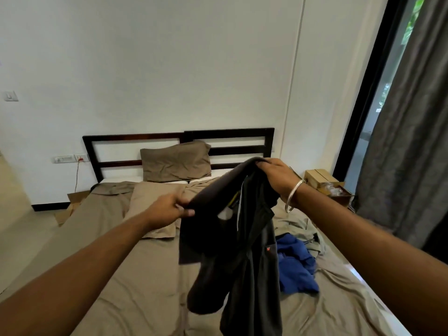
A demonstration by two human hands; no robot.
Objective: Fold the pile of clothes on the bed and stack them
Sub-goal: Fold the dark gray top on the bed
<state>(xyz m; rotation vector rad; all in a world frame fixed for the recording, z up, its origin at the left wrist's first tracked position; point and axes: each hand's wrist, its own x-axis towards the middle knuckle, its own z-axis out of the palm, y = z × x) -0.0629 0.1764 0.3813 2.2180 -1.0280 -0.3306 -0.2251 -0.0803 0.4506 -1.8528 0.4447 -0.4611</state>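
left hand (169, 208) and right hand (275, 174) pinch the dark trousers (232, 251) at nine and one o'clock; dangling legs may twist, spoiling the fold.

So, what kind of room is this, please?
Most likely a home bedroom: a bed with a dark slatted headboard, a pillow against it, and a grey curtain beside the window.

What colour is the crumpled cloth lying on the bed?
Bright blue garment, seen in the head view.
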